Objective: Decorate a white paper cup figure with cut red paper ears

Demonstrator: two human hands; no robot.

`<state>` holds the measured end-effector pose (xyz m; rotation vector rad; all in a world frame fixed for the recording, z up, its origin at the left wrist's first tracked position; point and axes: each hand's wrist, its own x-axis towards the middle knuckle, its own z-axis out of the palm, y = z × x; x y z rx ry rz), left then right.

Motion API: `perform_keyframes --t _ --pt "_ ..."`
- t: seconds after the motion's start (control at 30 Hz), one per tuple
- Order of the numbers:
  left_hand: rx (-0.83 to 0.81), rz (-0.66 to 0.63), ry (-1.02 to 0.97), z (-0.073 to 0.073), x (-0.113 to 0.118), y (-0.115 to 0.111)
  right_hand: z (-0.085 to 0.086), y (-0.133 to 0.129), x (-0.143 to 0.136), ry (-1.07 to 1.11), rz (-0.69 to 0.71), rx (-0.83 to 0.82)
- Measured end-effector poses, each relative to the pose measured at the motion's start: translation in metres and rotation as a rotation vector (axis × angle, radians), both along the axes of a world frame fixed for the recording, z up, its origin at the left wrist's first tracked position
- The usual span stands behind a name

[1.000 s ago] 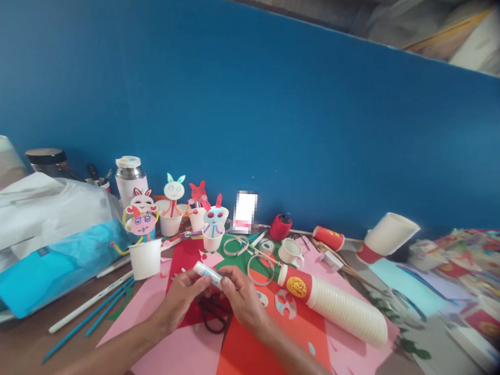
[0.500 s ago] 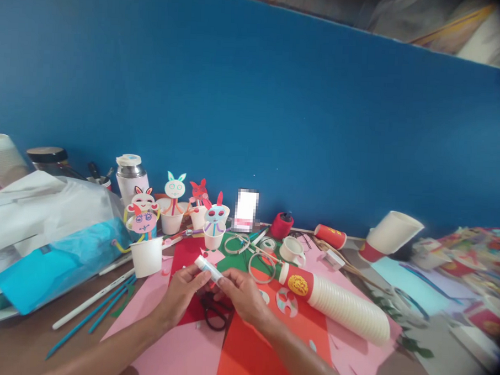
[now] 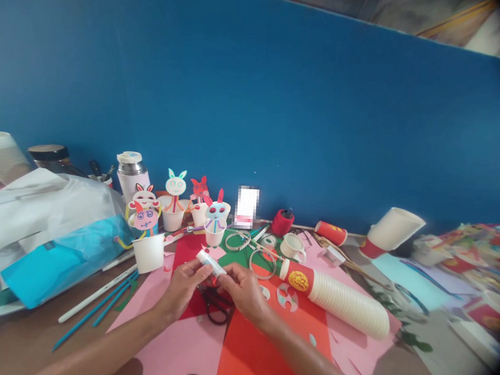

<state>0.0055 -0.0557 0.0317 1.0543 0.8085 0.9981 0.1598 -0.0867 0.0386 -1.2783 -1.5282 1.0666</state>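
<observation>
Between my two hands is a white glue stick [image 3: 211,262] with a pale blue label, tilted with its white end up to the left. My left hand [image 3: 184,287] pinches it near the middle with thumb and fingers. My right hand [image 3: 245,292] grips its lower right end. Black-handled scissors [image 3: 217,313] lie just under my hands on red paper, their blades hidden. A small paper cup figure with a pale blue rabbit face [image 3: 217,212] stands beyond the glue stick.
A long stack of paper cups [image 3: 348,302] lies to the right on pink and orange paper. More cup figures, such as one with a pink face [image 3: 146,220], stand at the left. A thermos [image 3: 131,177], a white mug [image 3: 292,247] and a blurred-out phone [image 3: 247,207] stand behind.
The view has shifted slightly. Both hands stay on the glue stick, with little change in their grip.
</observation>
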Motion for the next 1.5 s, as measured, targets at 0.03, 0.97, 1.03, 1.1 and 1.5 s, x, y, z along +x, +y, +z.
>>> perform_keyframes --t 0.03,0.97,1.03,1.1,1.5 --pt "-0.009 0.004 -0.015 -0.0002 -0.0004 0.0005 -0.0004 -0.0001 -0.0005 0.0 -0.004 0.005" --pt "-0.005 0.002 0.005 -0.0022 -0.0004 -0.0005 -0.0013 -0.0033 -0.0036 -0.129 -0.034 0.04" --pt "0.015 0.015 0.036 -0.003 -0.0013 -0.0005 -0.0042 -0.0037 -0.0029 -0.078 0.034 -0.006" --pt "0.041 0.026 0.062 -0.004 -0.0019 -0.0005 -0.0062 -0.004 -0.0025 -0.023 0.087 -0.065" --pt "0.04 -0.013 -0.002 -0.0053 -0.0008 -0.0012 -0.0061 -0.0042 -0.0044 0.016 0.07 -0.088"
